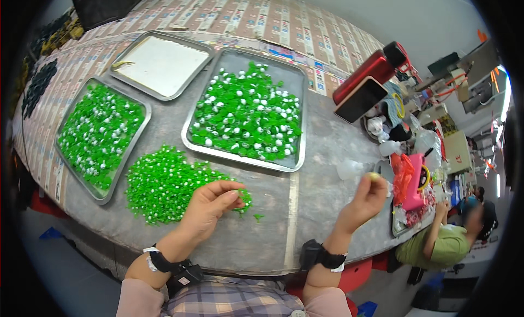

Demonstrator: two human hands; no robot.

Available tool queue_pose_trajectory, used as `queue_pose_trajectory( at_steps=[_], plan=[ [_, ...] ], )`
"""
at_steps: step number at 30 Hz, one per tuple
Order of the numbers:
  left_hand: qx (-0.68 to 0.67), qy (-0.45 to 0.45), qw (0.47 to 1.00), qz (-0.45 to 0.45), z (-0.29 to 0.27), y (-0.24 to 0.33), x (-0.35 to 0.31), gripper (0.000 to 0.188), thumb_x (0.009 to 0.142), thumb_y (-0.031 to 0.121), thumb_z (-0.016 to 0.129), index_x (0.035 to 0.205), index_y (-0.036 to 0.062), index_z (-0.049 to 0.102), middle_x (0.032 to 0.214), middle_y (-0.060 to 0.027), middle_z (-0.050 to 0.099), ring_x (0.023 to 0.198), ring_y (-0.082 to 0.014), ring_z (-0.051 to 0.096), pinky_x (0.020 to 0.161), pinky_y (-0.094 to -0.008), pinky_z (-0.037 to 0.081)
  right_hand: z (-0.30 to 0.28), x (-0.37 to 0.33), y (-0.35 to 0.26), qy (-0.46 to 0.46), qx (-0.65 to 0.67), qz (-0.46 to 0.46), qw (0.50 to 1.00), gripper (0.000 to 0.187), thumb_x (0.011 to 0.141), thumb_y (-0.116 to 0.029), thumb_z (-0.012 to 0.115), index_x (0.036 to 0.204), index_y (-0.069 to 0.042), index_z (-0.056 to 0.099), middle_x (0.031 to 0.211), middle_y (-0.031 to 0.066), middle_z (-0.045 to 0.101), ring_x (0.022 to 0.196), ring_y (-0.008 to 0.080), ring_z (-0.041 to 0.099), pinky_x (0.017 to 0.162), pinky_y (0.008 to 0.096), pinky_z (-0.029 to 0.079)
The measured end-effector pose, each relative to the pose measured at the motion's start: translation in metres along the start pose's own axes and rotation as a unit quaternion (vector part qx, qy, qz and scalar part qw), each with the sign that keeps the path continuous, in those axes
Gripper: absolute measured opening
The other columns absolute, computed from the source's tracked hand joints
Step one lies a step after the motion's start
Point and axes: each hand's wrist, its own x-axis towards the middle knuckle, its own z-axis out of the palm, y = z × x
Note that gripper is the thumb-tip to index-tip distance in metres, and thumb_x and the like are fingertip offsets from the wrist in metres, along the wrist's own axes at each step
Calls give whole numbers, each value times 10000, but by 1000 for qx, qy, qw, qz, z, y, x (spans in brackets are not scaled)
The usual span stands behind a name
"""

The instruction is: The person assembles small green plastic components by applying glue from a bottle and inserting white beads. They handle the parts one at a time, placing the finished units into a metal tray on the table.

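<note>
My left hand (210,206) is over the right edge of a loose pile of small green plastic pieces with white dots (161,180). Its thumb and forefinger are pinched together; green pieces show right by the fingertips, and whether one is between them is unclear. Off to the right, my right hand (364,203) is raised over the grey table, its fingers closed. A small yellowish spot shows at its fingertips, too small to name. One stray green piece (258,217) lies on the table between the hands.
Two metal trays, one at left (147,115) and one larger (297,158), hold green and white pieces. Behind is a white-lined tray (169,66). A red bottle (368,71), a phone (360,100) and a pink container (414,183) stand right. A person in green (436,246) sits beyond.
</note>
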Motion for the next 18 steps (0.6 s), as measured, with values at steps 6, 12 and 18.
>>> queue_pose_trajectory(
  at_steps=[6, 12, 18],
  plan=[
    [-13, -10, 1000, 1, 3, 3, -2, 187, 805, 84, 535, 976, 13, 557, 834, -51, 586, 734, -108, 558, 714, -256, 464, -23, 22, 93, -148, -206, 76, 964, 437, 669, -149, 670, 1037, -18, 475, 986, 99, 523, 876, 200, 494, 738, 288, 385],
    [-47, -3, 999, -21, -5, 5, -2, 153, 793, 81, 552, 932, 17, 558, 816, -59, 593, 714, -120, 567, 678, -253, 479, 11, 8, 12, -176, 107, 204, 957, 400, 739, -206, 623, 1009, 47, 471, 1044, 116, 515, 847, 131, 520, 715, 235, 433],
    [-89, -38, 995, -41, -10, 3, 0, 125, 787, 90, 563, 894, 27, 557, 795, -57, 589, 705, -120, 571, 674, -254, 487, 19, -22, -50, -209, 156, 75, 962, 558, 600, -405, 731, 895, -2, 481, 798, 36, 497, 731, 96, 471, 595, 199, 385]
  ],
)
